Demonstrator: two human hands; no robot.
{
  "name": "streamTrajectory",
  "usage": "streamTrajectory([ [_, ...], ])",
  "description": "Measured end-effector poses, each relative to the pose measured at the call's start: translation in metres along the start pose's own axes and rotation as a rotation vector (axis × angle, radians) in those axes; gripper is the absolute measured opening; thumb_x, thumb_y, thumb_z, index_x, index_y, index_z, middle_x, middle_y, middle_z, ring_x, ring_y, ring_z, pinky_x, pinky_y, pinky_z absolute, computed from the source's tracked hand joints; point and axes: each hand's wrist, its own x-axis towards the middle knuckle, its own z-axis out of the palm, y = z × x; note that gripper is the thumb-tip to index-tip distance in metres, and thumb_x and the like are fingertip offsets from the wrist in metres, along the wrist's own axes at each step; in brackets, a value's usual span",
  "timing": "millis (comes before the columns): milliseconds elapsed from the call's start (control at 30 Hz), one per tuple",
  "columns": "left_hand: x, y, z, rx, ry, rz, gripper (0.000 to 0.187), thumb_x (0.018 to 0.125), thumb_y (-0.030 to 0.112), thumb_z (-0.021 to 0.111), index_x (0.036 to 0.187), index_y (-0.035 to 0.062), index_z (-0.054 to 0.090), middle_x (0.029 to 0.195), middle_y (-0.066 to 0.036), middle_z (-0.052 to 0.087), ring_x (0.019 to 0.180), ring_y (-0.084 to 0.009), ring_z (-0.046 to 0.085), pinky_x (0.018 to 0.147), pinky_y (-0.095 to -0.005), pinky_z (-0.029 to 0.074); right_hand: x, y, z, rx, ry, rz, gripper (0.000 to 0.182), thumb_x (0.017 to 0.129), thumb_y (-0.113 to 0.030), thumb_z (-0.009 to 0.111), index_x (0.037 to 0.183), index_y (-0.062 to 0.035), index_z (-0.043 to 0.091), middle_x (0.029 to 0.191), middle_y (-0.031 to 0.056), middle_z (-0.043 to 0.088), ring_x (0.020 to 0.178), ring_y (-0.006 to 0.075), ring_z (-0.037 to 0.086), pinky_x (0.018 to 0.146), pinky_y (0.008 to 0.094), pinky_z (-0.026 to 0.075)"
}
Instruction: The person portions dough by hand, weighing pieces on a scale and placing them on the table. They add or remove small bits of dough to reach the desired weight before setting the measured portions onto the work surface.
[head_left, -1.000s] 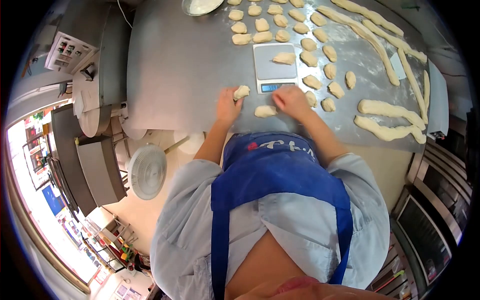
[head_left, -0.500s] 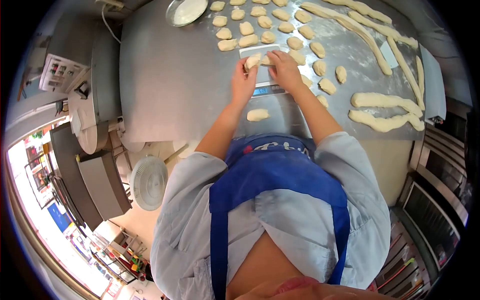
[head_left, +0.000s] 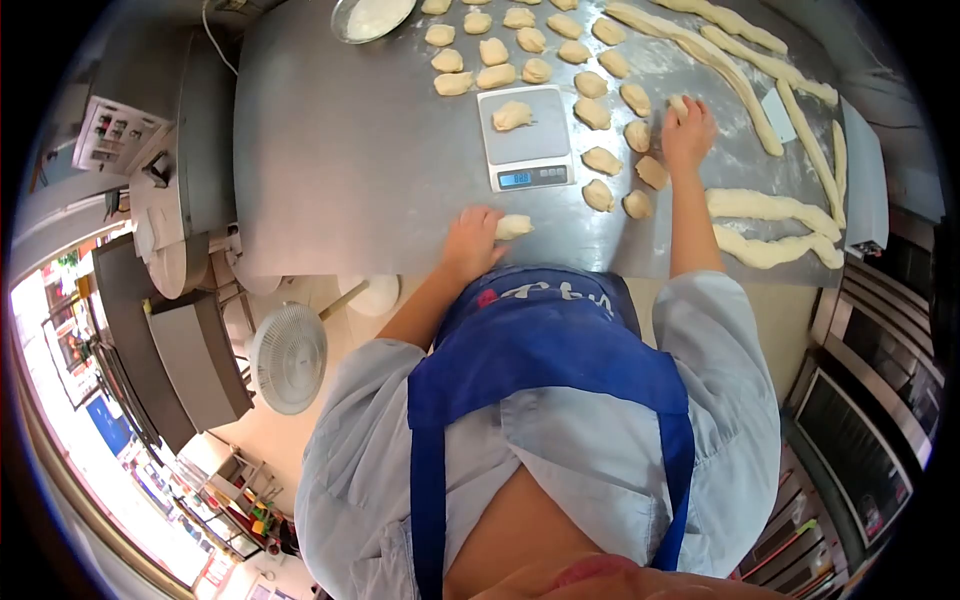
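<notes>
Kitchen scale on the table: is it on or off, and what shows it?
On: the scale has a lit blue display showing digits.

The person's left grip [head_left: 472, 243] is at the left end of a pale, oblong raw dough lump [head_left: 516, 227] near the front edge of the grey metal tabletop [head_left: 350, 150]. The right grip [head_left: 690, 135] has its fingers around a small pale dough piece [head_left: 679, 107], right of the rows of pale, rounded dough portions [head_left: 592, 114]. Between the two, a white, square digital scale [head_left: 525, 145] with a lit blue display bears one irregular, cream-coloured dough chunk [head_left: 512, 115]. Long, floury dough ropes [head_left: 775, 207] lie on the right side.
</notes>
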Motion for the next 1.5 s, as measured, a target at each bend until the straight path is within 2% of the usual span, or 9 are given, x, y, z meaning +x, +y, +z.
streamTrajectory([
  [133,0.011,0.000,0.018,-0.100,-0.004,-0.112,0.046,0.085,0.029,0.071,0.122,0.0060,0.057,0.105,-0.016,0.064,0.098,-0.0337,0.061,0.086,-0.0437,0.049,-0.034,-0.099,-0.065,0.425,-0.684,0.032,0.042,0.081,-0.020,0.066,0.121,-0.0072,0.062,0.117,0.0194,0.064,0.111,0.0372,0.059,0.096,0.0451,0.047],
  [267,0.031,-0.013,0.044,-0.610,-0.213,-0.058,0.035,0.096,0.033,0.058,0.116,0.0050,0.059,0.085,-0.008,0.064,0.075,-0.0214,0.061,0.073,-0.0350,0.050,-0.098,-0.164,-0.114,0.471,-0.785,-1.029,0.070,0.070,-0.016,0.073,0.136,-0.0118,0.051,0.110,0.0196,0.066,0.104,0.0308,0.065,0.097,0.0401,0.048],
  [367,0.033,0.007,0.008,-0.870,-0.588,-0.309,0.032,0.098,0.035,0.053,0.112,0.0075,0.062,0.086,-0.001,0.061,0.073,-0.0102,0.055,0.066,-0.0263,0.046,-0.135,-0.164,-0.093,0.479,-1.204,-0.694,0.062,0.075,-0.012,0.070,0.134,-0.0120,0.051,0.102,0.0187,0.068,0.095,0.0327,0.067,0.090,0.0440,0.050],
  [600,0.020,-0.004,0.001,-1.025,-0.546,-0.306,0.031,0.100,0.035,0.052,0.115,0.0100,0.061,0.086,0.003,0.055,0.070,-0.0049,0.046,0.058,-0.0230,0.040,-0.132,-0.163,-0.103,0.528,-1.245,-0.581,0.051,0.081,-0.011,0.066,0.131,-0.0127,0.054,0.096,0.0176,0.069,0.091,0.0384,0.065,0.076,0.0493,0.052],
  [900,0.006,-0.023,-0.012,-1.348,-0.623,-0.394,0.043,0.091,0.030,0.069,0.125,0.0049,0.057,0.104,-0.002,0.063,0.094,-0.0102,0.059,0.080,-0.0254,0.050,-0.087,-0.172,-0.119,0.807,-1.483,-0.040,0.024,0.083,-0.019,0.075,0.102,-0.0038,0.075,0.085,0.0085,0.074,0.075,0.0132,0.066,0.069,0.0278,0.051],
  [1100,0.038,-0.002,0.013,-0.677,-0.352,-0.028,0.072,0.077,0.040,0.080,0.132,0.0009,0.053,0.120,-0.015,0.064,0.108,-0.0248,0.061,0.094,-0.0369,0.048,-0.071,-0.183,-0.073,0.901,-1.277,-0.179,0.028,0.084,-0.032,0.072,0.089,-0.0043,0.075,0.078,0.0130,0.072,0.068,0.0217,0.067,0.065,0.0336,0.051],
  [1233,0.045,0.001,0.020,-0.618,-0.454,-0.204,0.066,0.079,0.042,0.076,0.128,0.0032,0.055,0.114,-0.019,0.066,0.102,-0.0302,0.064,0.090,-0.0404,0.049,-0.048,-0.200,-0.014,0.655,-0.429,-0.547,0.032,0.082,-0.023,0.069,0.112,-0.0117,0.069,0.101,0.0118,0.069,0.100,0.0305,0.064,0.089,0.0430,0.049],
  [1367,0.070,0.015,-0.015,-0.539,-0.086,-0.351,0.054,0.082,0.035,0.072,0.124,0.0039,0.056,0.110,-0.021,0.065,0.100,-0.0395,0.063,0.088,-0.0459,0.049,-0.039,-0.181,0.020,0.578,-0.568,-0.607,0.030,0.081,-0.019,0.068,0.109,-0.0101,0.068,0.100,0.0123,0.069,0.097,0.0318,0.064,0.088,0.0436,0.049],
  [1500,0.107,0.012,-0.041,-0.398,0.242,-0.157,0.047,0.084,0.025,0.070,0.124,0.0042,0.056,0.113,-0.021,0.063,0.105,-0.0401,0.060,0.089,-0.0468,0.048,-0.015,-0.144,0.012,0.569,-0.425,-0.217,0.023,0.082,-0.015,0.063,0.104,-0.0095,0.069,0.096,0.0118,0.069,0.093,0.0329,0.064,0.087,0.0448,0.049],
])
